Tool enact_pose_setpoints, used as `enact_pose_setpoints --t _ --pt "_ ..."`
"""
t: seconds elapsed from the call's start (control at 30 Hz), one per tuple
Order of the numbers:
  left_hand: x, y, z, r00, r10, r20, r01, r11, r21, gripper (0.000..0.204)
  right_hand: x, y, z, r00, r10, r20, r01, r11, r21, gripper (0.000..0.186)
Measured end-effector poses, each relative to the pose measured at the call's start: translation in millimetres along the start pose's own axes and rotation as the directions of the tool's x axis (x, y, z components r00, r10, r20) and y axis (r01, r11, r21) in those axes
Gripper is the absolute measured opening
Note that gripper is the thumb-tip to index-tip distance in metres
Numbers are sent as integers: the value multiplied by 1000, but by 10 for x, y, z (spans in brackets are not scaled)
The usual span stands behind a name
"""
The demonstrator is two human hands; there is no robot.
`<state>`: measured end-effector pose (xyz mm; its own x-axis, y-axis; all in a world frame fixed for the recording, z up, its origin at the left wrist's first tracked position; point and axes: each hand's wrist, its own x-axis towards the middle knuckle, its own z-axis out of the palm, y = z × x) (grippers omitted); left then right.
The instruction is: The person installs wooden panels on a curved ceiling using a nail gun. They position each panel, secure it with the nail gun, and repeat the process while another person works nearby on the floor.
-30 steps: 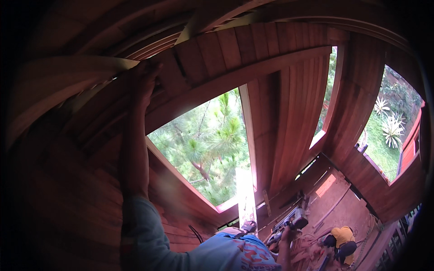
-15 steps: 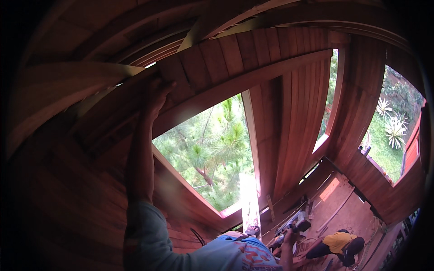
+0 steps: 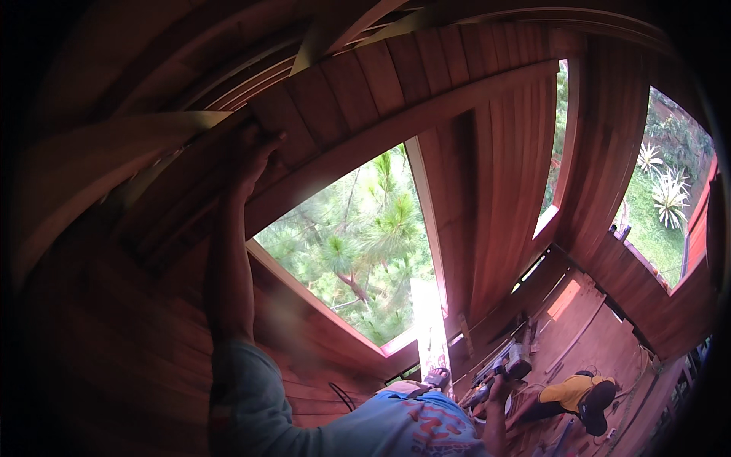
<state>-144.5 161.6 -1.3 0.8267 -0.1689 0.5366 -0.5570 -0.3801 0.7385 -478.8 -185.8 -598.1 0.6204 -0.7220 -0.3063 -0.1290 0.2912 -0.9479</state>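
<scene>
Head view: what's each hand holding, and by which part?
Right hand: a power tool, apparently by its dark handle. Left hand: up at the wall boards; too dark to tell whether it grips one.

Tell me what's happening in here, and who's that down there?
Someone in a blue shirt has their left hand raised to the wall boards near the roof; it is too dark to tell whether it grips one. Their right hand, held low, has hold of a power tool. One foot is on a bright plank by the window frame. Below, another person in a yellow top is bending over near the floor.
</scene>
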Motion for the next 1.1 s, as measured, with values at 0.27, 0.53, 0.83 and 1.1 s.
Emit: enact_pose_setpoints --t 0.27,0.53,0.83,1.1 --pt "30 42 -37 998 -61 18 60 997 48 23 17 -2 72 988 89 127 -107 983 147 38" --pt "36 91 -41 998 -66 8 66 997 50 23 -214 -498 174 994 28 110 -34 998 54 23" --pt "-186 300 138 997 -67 -32 68 997 29 29 -37 -121 99 979 -35 201 13 994 112 40" --pt "-197 266 132 999 -45 -18 46 998 50 32 -27 -95 88 986 -7 168 -20 987 157 41"
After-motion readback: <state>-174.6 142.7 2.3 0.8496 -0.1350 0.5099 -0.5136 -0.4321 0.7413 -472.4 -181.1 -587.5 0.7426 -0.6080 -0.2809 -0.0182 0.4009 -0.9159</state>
